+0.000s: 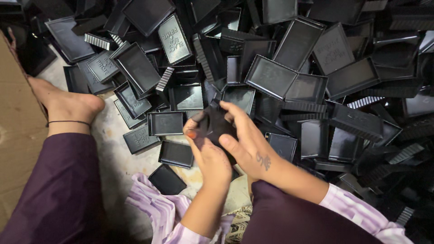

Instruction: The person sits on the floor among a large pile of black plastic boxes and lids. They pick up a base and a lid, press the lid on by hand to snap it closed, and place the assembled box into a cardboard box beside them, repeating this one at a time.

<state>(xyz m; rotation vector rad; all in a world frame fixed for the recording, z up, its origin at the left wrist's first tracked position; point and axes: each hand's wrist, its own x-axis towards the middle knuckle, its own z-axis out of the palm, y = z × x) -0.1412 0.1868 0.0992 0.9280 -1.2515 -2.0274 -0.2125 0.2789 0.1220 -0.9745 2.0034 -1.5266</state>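
Nearest the camera, a purple trouser leg [58, 190] fills the lower left, and lilac patterned sleeves [158, 212] cover both forearms. The left hand [210, 158] and the right hand [251, 140] meet just above the knees, both closed around one small black box [216, 124]. The left thumb lies along the box's left edge with the fingers curled under it; the right hand wraps over the top and right side, so most of the box is hidden. The right wrist carries a small dark tattoo.

Left of the held box, a bare foot [68, 106] with a thin black anklet rests on the pale stained floor [113, 149], beside a brown cardboard sheet [18, 135] at the left edge. Just left of and below the box, a few flat black rectangular lids [176, 153] lie singly on the floor.

Beyond and to the right of the box rises a large heap of black plastic trays and lids [316, 81], tumbled at all angles. Some show ribbed sides, some glossy hollow insides, and several have raised lettering moulded in the same black.
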